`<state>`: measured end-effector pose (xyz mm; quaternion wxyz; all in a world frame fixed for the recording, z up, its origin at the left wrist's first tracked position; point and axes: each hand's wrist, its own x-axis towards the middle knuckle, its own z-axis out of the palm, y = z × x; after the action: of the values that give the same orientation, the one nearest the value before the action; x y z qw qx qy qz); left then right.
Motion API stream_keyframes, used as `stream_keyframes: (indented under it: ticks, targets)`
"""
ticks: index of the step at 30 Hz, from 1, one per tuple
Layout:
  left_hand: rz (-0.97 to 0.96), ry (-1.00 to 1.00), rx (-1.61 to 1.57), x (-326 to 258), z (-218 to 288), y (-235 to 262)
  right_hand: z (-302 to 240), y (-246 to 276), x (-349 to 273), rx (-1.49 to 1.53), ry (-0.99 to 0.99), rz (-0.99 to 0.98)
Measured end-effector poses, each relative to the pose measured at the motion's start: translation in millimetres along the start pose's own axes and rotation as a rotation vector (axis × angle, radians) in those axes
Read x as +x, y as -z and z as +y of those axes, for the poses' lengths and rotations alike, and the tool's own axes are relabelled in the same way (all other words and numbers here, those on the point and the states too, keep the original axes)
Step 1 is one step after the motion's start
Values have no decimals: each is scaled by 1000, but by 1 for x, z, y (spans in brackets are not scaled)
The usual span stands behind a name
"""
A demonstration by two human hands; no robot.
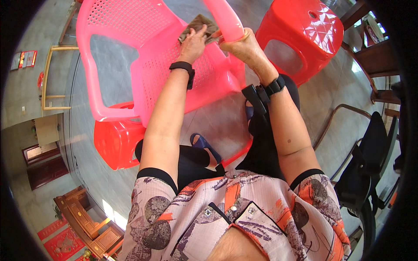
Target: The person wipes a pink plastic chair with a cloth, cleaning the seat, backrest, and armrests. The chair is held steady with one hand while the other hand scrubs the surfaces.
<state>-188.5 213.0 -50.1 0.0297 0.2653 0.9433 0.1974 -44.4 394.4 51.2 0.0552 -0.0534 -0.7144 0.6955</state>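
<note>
A pink plastic armchair [116,19] with a perforated back and seat is in front of me, tipped at an angle. My left hand [193,45] lies on a brown-grey cloth [199,21] against the chair's side, below the right armrest. Its fingers are stretched out and apart over the cloth. Closed around that pink armrest [227,19] is my right hand [247,48], its fingertips partly hidden behind the plastic. Both wrists wear black bands.
One red plastic stool [305,32] stands at the far right, another red stool [115,143] below the chair's left side. A black folding chair [363,161] is on my right. Wooden furniture [89,213] lines the left wall, near a pale wooden frame [45,82].
</note>
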Motion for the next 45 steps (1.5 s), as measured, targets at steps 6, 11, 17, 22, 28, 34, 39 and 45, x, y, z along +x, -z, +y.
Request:
stream_keyframes:
  ticks: [6,11,17,22,28,34,39,45]
  targets:
    - [36,-91,24,-51,50,-2,-5,1,-3,48,55,7]
    - [122,-151,15,-105,81,0,-2,3,-4,109,37,-41]
    - [12,-137,-55,-175,98,20,3,3,-1,-15,51,7]
    - [5,-166,-37,-238,99,35,7,5,-2,-7,60,30]
    - [27,-113,-31,-232,119,24,5,3,-2,-13,79,24]
    - [114,-29,57,-173,126,-11,8,3,-2,-18,60,36]
    - [232,241,181,-136,142,-47,14,0,4,19,148,57]
    - [378,122,254,-145,138,-50,20,6,2,21,262,-23]
